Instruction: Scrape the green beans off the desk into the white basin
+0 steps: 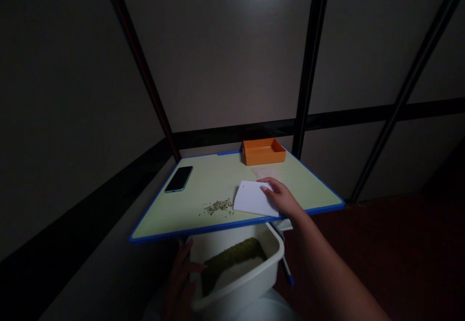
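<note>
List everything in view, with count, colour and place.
table: one, pale green, blue-edged, centre
phone: one, black, table's left
box: one, orange, table's far edge
film: one, clear, near box
card: one, white, in right hand
grains: many, green-brown, left of card
tub: one, white, below table
heap: one, green, in tub
leg: one, grey, right of tub
panels: several, grey, black-trimmed, behind table
floor: one, dark red, right
left hand: one, bare, at tub's left
right hand: one, bare, on card

Bare right hand [278, 196] and slim forearm [329, 255], pale clothing [268, 309] dimly lit.
</note>
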A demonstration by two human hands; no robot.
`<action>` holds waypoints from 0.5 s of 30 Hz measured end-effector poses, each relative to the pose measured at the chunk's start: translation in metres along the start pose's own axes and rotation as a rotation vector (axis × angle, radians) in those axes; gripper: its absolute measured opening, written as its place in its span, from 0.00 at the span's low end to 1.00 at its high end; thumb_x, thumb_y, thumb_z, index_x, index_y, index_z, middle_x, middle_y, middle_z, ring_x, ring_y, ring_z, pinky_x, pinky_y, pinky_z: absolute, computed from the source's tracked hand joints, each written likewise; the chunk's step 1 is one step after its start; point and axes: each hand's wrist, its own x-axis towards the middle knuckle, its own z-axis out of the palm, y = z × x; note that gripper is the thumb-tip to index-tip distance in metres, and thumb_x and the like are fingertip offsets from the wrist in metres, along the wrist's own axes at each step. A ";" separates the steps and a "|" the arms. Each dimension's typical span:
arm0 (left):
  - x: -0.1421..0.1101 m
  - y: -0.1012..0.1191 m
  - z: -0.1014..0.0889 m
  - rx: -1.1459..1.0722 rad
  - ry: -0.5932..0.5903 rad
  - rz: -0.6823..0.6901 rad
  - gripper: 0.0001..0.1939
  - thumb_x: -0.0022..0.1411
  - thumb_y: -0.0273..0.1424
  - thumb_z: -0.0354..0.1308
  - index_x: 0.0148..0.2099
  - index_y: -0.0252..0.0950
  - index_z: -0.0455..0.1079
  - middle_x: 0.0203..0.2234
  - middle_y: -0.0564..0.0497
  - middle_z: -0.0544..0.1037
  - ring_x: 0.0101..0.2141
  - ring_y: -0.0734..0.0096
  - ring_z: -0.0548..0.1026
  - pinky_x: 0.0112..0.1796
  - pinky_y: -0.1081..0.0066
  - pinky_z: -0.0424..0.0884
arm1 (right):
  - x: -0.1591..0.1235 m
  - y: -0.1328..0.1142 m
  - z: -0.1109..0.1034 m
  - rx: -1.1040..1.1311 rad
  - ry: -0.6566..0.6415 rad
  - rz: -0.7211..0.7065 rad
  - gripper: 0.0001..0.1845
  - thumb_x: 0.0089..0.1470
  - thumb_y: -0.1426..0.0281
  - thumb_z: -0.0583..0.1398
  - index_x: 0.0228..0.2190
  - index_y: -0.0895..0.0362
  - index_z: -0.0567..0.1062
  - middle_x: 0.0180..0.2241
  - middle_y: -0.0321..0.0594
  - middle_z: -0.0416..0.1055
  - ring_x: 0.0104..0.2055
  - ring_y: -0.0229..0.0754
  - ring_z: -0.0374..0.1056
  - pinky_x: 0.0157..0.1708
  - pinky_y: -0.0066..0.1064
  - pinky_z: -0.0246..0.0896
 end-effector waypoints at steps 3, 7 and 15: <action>0.000 0.005 0.001 0.028 0.018 -0.006 0.11 0.63 0.38 0.55 0.39 0.43 0.78 0.63 0.48 0.68 0.66 0.44 0.57 0.62 0.40 0.55 | -0.001 -0.001 -0.001 -0.025 -0.020 -0.020 0.17 0.49 0.61 0.60 0.39 0.56 0.76 0.36 0.41 0.75 0.36 0.45 0.69 0.36 0.35 0.64; 0.001 0.011 0.002 0.014 0.000 -0.013 0.11 0.63 0.38 0.55 0.39 0.42 0.78 0.63 0.47 0.68 0.66 0.46 0.57 0.63 0.43 0.56 | 0.000 -0.001 -0.001 -0.022 -0.042 -0.019 0.17 0.49 0.61 0.60 0.39 0.56 0.76 0.37 0.41 0.76 0.38 0.45 0.69 0.39 0.35 0.63; 0.002 0.009 0.004 -0.011 -0.011 -0.026 0.11 0.63 0.38 0.55 0.39 0.42 0.77 0.64 0.48 0.67 0.67 0.47 0.55 0.64 0.44 0.52 | 0.001 0.004 -0.001 0.021 -0.028 0.006 0.16 0.48 0.60 0.61 0.38 0.55 0.76 0.37 0.41 0.76 0.37 0.45 0.69 0.36 0.34 0.62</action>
